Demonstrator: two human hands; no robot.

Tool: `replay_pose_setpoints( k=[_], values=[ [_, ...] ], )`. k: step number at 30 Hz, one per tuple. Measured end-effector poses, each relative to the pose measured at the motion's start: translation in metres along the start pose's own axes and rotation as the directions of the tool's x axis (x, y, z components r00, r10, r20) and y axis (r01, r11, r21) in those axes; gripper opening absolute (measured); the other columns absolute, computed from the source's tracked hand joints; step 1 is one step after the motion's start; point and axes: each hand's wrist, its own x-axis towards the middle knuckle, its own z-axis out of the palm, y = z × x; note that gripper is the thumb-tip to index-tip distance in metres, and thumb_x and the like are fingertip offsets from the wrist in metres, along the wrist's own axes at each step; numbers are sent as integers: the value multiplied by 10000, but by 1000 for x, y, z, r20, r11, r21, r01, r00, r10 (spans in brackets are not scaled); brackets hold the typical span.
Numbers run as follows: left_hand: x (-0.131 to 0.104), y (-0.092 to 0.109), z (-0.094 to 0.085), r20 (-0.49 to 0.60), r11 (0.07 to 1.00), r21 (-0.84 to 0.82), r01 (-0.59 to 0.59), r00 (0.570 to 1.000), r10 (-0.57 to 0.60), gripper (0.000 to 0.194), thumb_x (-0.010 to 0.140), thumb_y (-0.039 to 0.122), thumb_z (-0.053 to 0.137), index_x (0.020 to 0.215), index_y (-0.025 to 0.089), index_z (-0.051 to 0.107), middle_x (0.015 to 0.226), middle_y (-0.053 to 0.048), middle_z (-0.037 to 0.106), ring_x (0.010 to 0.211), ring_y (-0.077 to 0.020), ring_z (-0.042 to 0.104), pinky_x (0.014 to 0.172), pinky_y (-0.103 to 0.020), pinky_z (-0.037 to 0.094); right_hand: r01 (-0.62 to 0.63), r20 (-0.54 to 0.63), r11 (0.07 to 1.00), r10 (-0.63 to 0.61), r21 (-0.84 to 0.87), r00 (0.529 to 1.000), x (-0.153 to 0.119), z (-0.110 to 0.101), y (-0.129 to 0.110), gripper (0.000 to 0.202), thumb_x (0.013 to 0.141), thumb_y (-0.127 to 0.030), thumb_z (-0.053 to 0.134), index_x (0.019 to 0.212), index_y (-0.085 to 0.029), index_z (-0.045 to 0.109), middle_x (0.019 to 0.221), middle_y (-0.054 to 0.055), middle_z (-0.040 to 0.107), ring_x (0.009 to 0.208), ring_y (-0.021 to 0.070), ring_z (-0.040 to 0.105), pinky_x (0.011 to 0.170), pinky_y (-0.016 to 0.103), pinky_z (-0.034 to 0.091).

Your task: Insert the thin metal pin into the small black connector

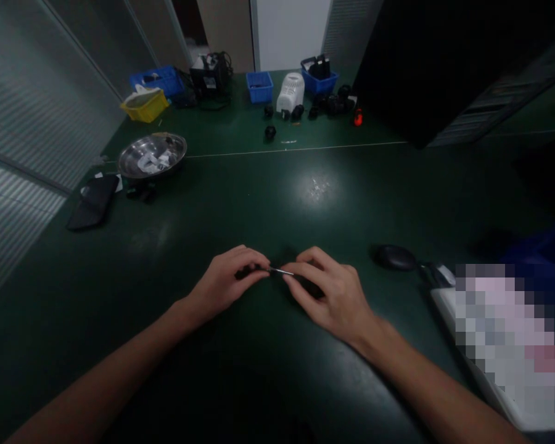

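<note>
A thin, shiny metal piece spans the gap between my two hands above the dark green table. It is too small and dim for me to tell its kind. My left hand pinches its left end between thumb and fingertips. From the other side, my right hand closes thumb and fingers on the right end. The fingers hide part of both ends. Off to the right of my right hand lies a black computer mouse.
A steel bowl with white scraps stands at left, near a black flat pad. Along the back are blue bins, a yellow bin, a white plastic housing and small black parts. A white-edged, blurred-out object occupies the right.
</note>
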Motion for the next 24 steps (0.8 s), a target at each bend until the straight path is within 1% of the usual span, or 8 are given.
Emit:
replay_pose_setpoints(
  k=[3,6,9,13,17,20,24],
  values=[
    [-3,0,-1,10,998,15,53,999,-54,236,956,269,672,1189,230,694,1044,-31,716,875,-146,638,750,-271,526,-47,80,997,52,-63,995,3,0,6,221,1023,-292,550,1148,-230,722,1011,42,673,741,116,633,629,250,439],
    [-3,2,-1,21,999,14,51,998,-52,334,954,259,675,1287,238,661,1070,-40,713,898,-153,635,786,-287,534,-58,111,993,70,-108,991,4,1,9,196,1018,-279,535,1105,-209,695,962,33,687,713,121,622,617,256,413],
    [-2,3,-1,18,1000,-5,6,1000,-6,288,969,240,648,1254,227,685,1132,-63,710,988,-173,646,874,-323,544,-51,121,990,67,-132,990,4,3,9,156,1006,-285,547,1004,-204,680,906,25,682,705,127,611,601,261,385],
    [-1,2,-1,0,999,-35,-24,1000,24,236,983,231,624,1198,222,720,1138,-73,711,1048,-184,662,926,-333,546,-46,119,989,63,-140,991,4,4,9,142,1004,-278,551,980,-213,676,901,21,678,720,131,618,603,261,385],
    [-2,2,-1,-12,998,-65,-23,1000,22,215,970,218,641,1160,212,741,1088,-76,727,977,-176,684,873,-312,562,-26,110,993,39,-114,993,4,6,9,138,1010,-260,543,993,-213,670,909,27,682,733,133,624,613,256,406],
    [-2,1,0,-21,996,-88,-15,1000,13,212,955,206,662,1145,210,754,1057,-74,736,929,-168,694,828,-293,569,-12,124,998,19,-62,992,3,8,10,146,1024,-246,524,1015,-204,663,928,37,681,763,137,634,659,255,444],
    [-3,-1,0,-41,995,-104,-5,999,0,218,944,218,682,1146,214,764,1042,-74,744,915,-169,699,807,-293,573,-21,142,1000,23,-16,990,2,9,11,143,1034,-247,517,1040,-205,654,949,36,671,772,135,634,685,253,460]
  ],
)
